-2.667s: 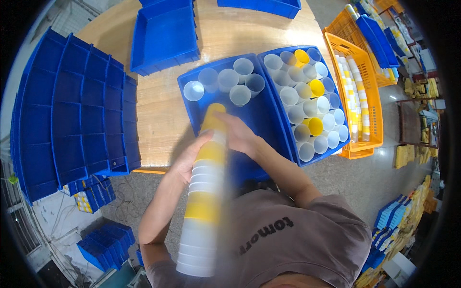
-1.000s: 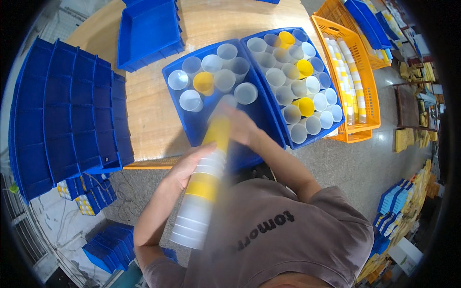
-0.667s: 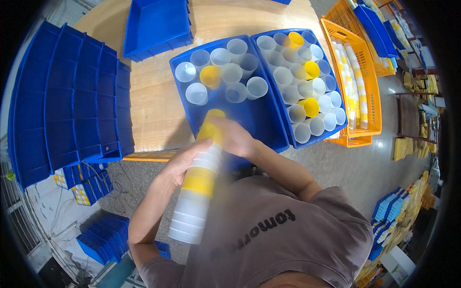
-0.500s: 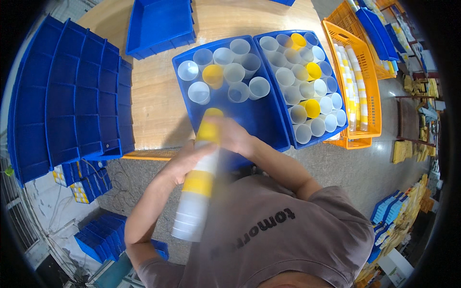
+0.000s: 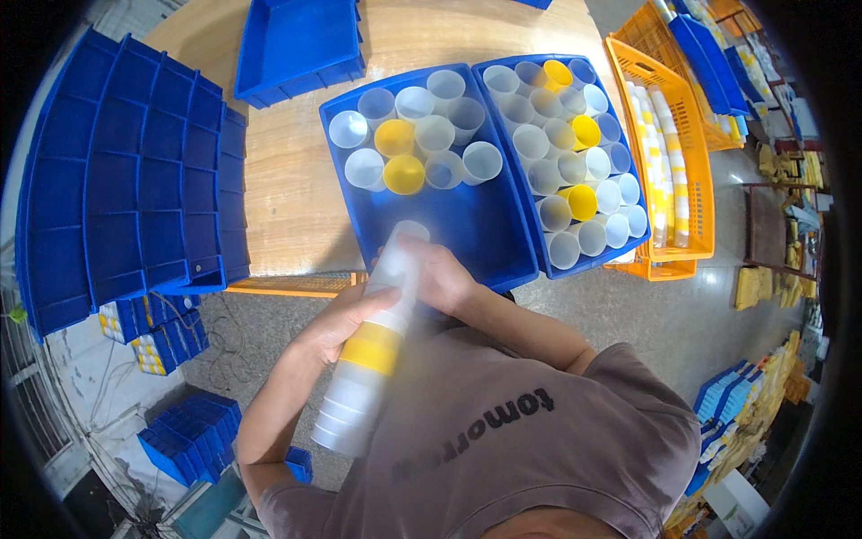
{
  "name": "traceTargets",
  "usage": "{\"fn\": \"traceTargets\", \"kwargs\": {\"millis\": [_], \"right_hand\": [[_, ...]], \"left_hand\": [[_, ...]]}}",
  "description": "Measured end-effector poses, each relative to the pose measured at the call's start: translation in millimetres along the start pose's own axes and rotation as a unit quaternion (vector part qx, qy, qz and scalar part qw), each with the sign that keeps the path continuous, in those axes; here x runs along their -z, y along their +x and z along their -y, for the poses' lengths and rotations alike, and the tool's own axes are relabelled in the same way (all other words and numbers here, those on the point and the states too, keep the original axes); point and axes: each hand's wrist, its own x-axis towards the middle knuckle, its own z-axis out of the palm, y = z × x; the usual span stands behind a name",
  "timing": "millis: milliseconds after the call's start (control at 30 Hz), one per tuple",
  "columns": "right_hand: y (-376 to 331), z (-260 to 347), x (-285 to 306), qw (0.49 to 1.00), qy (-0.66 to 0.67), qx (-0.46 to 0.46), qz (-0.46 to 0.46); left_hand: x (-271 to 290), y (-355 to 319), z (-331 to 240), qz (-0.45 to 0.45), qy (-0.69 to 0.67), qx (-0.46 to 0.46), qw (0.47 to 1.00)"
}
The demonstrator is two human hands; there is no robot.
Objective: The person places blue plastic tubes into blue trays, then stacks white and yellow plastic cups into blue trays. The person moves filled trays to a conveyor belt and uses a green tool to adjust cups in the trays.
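Observation:
A long nested stack of white and yellow plastic cups (image 5: 359, 386) slants across my front. My left hand (image 5: 343, 316) is wrapped round its middle, thumb on top. At its upper end, my right hand (image 5: 444, 277) grips a frosted white cup (image 5: 406, 251), slightly blurred; whether this cup is apart from the stack I cannot tell. Just beyond stands a blue tray (image 5: 476, 242) with several cups upright in its far part. Among them are two yellow ones, the nearer yellow cup (image 5: 404, 175) in the front row.
To the right, a second blue tray (image 5: 544, 251) holds rows of cups. An orange crate (image 5: 705, 207) with cup stacks is beside it. At left rise stacked blue trays (image 5: 126, 180); another blue tray (image 5: 296, 45) lies on the wooden table (image 5: 287, 171).
A yellow cup, half a second ago at the stack's upper end under my right hand, now stands in the tray's front row. A white cup is now at the stack's end by my right hand.

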Motion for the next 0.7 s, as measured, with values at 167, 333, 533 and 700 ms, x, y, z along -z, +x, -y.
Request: {"fn": "traceTargets", "kwargs": {"millis": [167, 333, 533, 700], "right_hand": [[1.1, -2.2, 10.9, 0.998, -0.047, 0.004, -0.029], [19.7, 2.2, 15.5, 0.991, -0.091, -0.073, -0.06], [27.6, 25.2, 1.0, 0.997, -0.003, -0.07, -0.034], [-24.1, 16.4, 4.0, 0.992, -0.086, -0.07, 0.054]], "left_hand": [[-14.4, 2.3, 3.5, -0.048, 0.09, -0.026, 0.994], [-26.4, -2.8, 7.0, -0.084, 0.097, -0.04, 0.991], [-42.0, -26.4, 30.2, -0.068, -0.22, -0.081, 0.97], [-64.7, -18.0, 38.9, -0.039, -0.188, -0.06, 0.979]]}}
